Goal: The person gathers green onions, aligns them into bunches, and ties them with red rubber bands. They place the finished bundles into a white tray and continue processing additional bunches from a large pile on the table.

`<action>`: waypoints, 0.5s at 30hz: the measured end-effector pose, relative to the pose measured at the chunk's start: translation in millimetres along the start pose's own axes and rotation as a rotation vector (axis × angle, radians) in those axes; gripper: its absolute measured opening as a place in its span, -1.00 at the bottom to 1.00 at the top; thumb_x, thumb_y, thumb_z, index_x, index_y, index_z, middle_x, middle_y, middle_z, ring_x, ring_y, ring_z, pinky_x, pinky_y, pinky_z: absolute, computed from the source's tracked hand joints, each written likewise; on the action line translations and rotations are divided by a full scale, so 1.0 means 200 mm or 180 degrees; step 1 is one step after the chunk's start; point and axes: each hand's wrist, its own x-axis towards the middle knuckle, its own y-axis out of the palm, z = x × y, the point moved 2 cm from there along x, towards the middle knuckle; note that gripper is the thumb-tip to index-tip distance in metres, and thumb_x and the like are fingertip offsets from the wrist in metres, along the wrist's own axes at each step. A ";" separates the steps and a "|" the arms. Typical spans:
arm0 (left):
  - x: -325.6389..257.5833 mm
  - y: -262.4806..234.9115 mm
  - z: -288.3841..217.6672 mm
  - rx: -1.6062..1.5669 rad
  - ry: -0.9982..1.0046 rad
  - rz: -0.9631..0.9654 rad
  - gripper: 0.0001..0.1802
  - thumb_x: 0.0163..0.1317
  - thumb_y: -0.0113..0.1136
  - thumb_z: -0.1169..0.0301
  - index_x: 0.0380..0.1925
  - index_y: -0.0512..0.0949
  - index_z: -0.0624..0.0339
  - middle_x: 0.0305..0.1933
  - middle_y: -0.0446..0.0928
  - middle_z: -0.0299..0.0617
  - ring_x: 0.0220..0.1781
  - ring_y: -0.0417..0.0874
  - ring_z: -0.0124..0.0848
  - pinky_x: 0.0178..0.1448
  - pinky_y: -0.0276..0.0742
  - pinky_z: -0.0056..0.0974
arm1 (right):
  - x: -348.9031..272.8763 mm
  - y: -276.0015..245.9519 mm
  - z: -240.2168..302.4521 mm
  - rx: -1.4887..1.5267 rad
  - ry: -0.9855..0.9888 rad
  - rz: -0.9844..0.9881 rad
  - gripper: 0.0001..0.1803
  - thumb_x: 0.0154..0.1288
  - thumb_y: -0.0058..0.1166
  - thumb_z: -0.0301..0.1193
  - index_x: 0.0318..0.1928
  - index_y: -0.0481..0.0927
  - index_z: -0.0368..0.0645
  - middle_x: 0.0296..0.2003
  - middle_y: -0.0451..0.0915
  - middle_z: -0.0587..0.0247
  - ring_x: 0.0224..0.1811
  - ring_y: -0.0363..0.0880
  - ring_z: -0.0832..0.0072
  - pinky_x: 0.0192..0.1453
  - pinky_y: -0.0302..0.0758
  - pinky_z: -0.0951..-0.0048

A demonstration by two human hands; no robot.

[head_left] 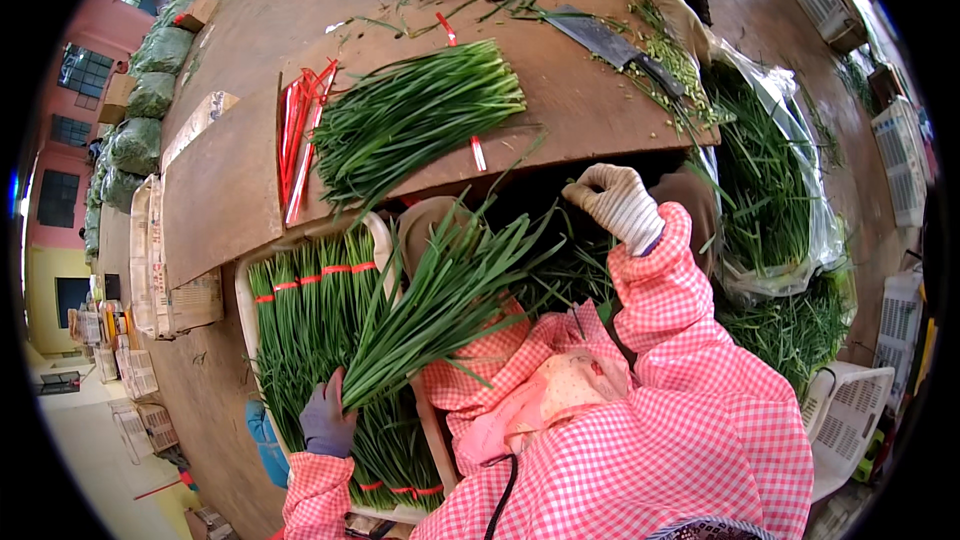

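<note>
My left hand [328, 420], in a grey-purple glove, is closed round the lower end of a loose bunch of green chives [450, 290]. The bunch slants up and right across my lap, over the edge of a pale plastic crate [249, 315]. Inside that crate lie chive bundles [300, 340] bound with red ties. My right hand [612, 202], in a whitish knit glove, is raised by the table's near edge with its fingers curled together; whatever it may hold is hidden. On the table a thick pile of chives [420, 110] rests across a red-and-white tie [478, 152].
Red tie strips [302, 135] lie left of the pile. A broad knife [605, 43] sits at the table's [585, 110] right among green trimmings. Right of me stands a clear plastic bag [815, 190] full of chives, near a white crate [850, 410].
</note>
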 end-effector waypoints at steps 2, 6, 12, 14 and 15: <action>-0.01 0.01 -0.01 -0.0010 0.0010 0.0025 -0.16 -0.16 0.34 0.42 0.25 0.29 -0.03 -0.20 0.45 -0.06 -0.18 0.54 -0.04 -0.18 0.50 -0.07 | -0.01 0.02 -0.16 -0.0272 -0.0776 -0.0496 -0.84 0.01 0.16 -0.40 -0.38 0.66 -0.18 -0.55 0.59 0.08 -0.46 0.60 0.18 -0.27 0.54 0.28; 0.00 0.02 0.01 0.0024 0.0010 0.0025 -0.16 -0.16 0.34 0.42 0.25 0.29 -0.03 -0.19 0.45 -0.06 -0.17 0.54 -0.04 -0.17 0.50 -0.07 | -0.05 -0.04 -0.05 -0.0117 -0.0049 0.0256 -0.81 0.04 0.20 -0.31 -0.39 0.66 -0.17 -0.55 0.58 0.06 -0.46 0.59 0.18 -0.29 0.52 0.28; 0.00 0.03 0.03 0.0095 0.0019 -0.0022 -0.14 -0.17 0.36 0.40 0.26 0.28 -0.07 -0.20 0.44 -0.08 -0.18 0.54 -0.06 -0.19 0.50 -0.07 | 0.02 0.06 0.12 0.0355 -0.0793 0.0318 -0.78 0.04 0.21 -0.28 -0.33 0.67 -0.14 -0.45 0.62 0.07 -0.38 0.61 0.19 -0.22 0.53 0.32; 0.03 0.02 0.01 0.0086 0.0029 0.0039 -0.13 -0.19 0.37 0.42 0.26 0.28 -0.06 -0.19 0.44 -0.08 -0.17 0.54 -0.06 -0.19 0.50 -0.07 | 0.02 0.09 0.20 0.0211 -0.0826 0.0577 -0.72 0.02 0.19 -0.23 -0.31 0.67 -0.14 -0.43 0.62 0.05 -0.35 0.61 0.16 -0.20 0.53 0.28; 0.02 0.02 0.01 0.0086 0.0020 0.0072 -0.12 -0.19 0.37 0.42 0.26 0.28 -0.06 -0.19 0.44 -0.08 -0.17 0.54 -0.06 -0.18 0.50 -0.07 | 0.03 0.13 0.24 -0.0133 -0.0972 0.0719 -0.69 -0.04 0.27 -0.25 -0.30 0.67 -0.16 -0.42 0.61 0.11 -0.35 0.61 0.23 -0.22 0.53 0.34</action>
